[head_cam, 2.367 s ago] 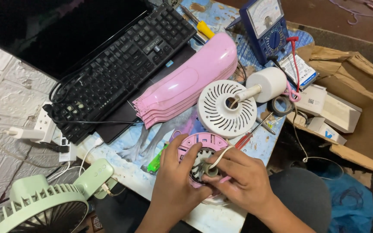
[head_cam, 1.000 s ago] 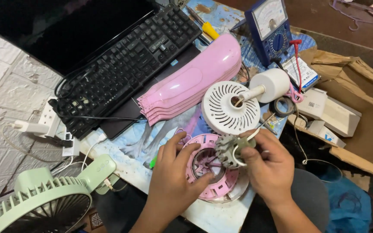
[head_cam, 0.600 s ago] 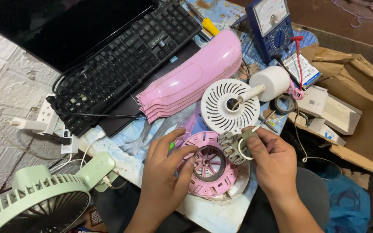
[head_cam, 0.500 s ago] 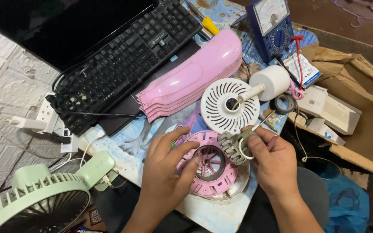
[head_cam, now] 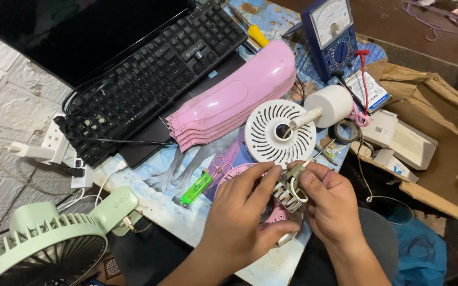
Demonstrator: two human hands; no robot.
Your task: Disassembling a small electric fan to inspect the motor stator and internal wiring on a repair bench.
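**A:** ok so what's going on at the near edge of the table (head_cam: 149, 204)?

**B:** both hands are on a small grey motor part (head_cam: 288, 191) with a white wire loop on it. Right hand (head_cam: 334, 207) has its thumb and fingertips pinched shut on the part's right side. Left hand (head_cam: 239, 222) comes in from the left, fingers curled and spread, index tip touching the part's top left. It's held just above a pink round fan housing (head_cam: 278, 214) that sits at the table's near edge, mostly hidden under the hands.

**A:** and around it?

**B:** a white round grille (head_cam: 271, 130) just behind the hands, with a white cylinder on a short shaft (head_cam: 328, 105) touching its right side. A pink fan shell (head_cam: 234, 100) lies tilted across the middle. Green lighter (head_cam: 196, 189) and small scissors (head_cam: 219, 165) just left of the left hand. Black keyboard (head_cam: 149, 79) toward the far left corner, blue analog meter (head_cam: 332, 37) at the far right corner with a red probe (head_cam: 363, 69) beside it. A green fan (head_cam: 43, 249) sits off the near left corner, and a white power strip (head_cam: 54, 143) off the left edge.
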